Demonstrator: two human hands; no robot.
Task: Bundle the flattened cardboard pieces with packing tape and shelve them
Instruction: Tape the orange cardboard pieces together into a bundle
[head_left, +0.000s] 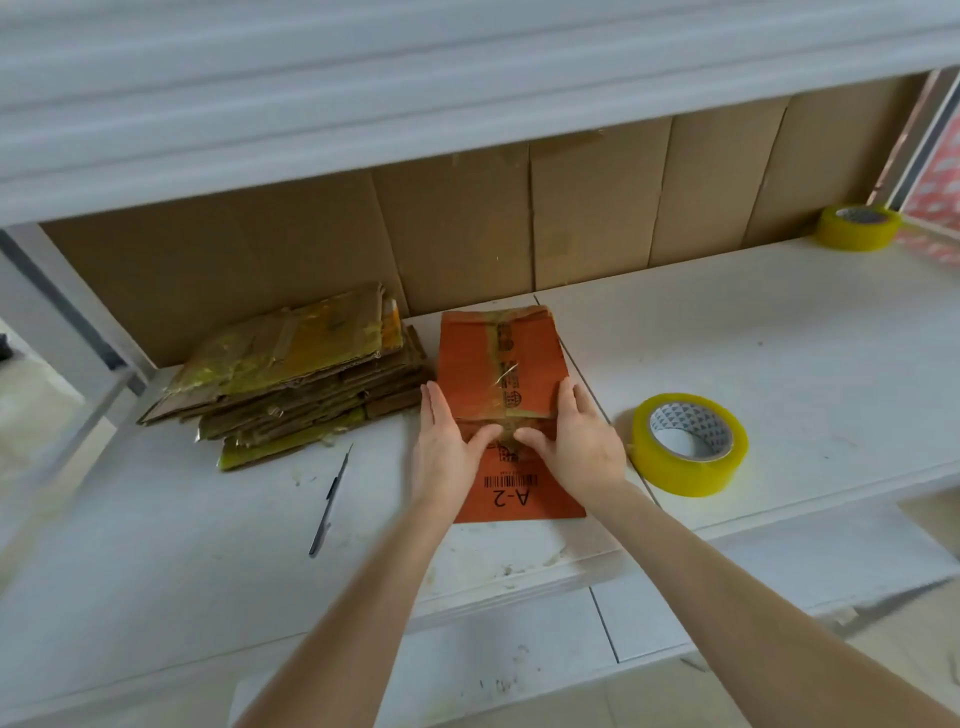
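The orange cardboard (467, 358) lies flat on the white shelf (779, 338), its long axis running straight away from the person: the end printed "A-2" is nearest, the far end close to the brown backing. Both hands are on its middle. The left hand (441, 441) lies spread along the left edge and the right hand (579, 441) along the right edge, fingers straight and pointing away, thumbs turned inward until they nearly meet over the tape strip (500, 374) that runs down the centre. It reads as pressing, not pinching.

The next move likely turns on the roll (688, 444), which sits on the shelf just beside the right hand, on its outer side, so the right hand is much nearer to it. The left would probably hold the cardboard down. A cross-wrap would have to go over the short axis. The stack (291, 374) of taped pieces sits just left of the cardboard (whether they touch I cannot tell), and a knife (329, 501) lies nearer the person, left of the left arm.
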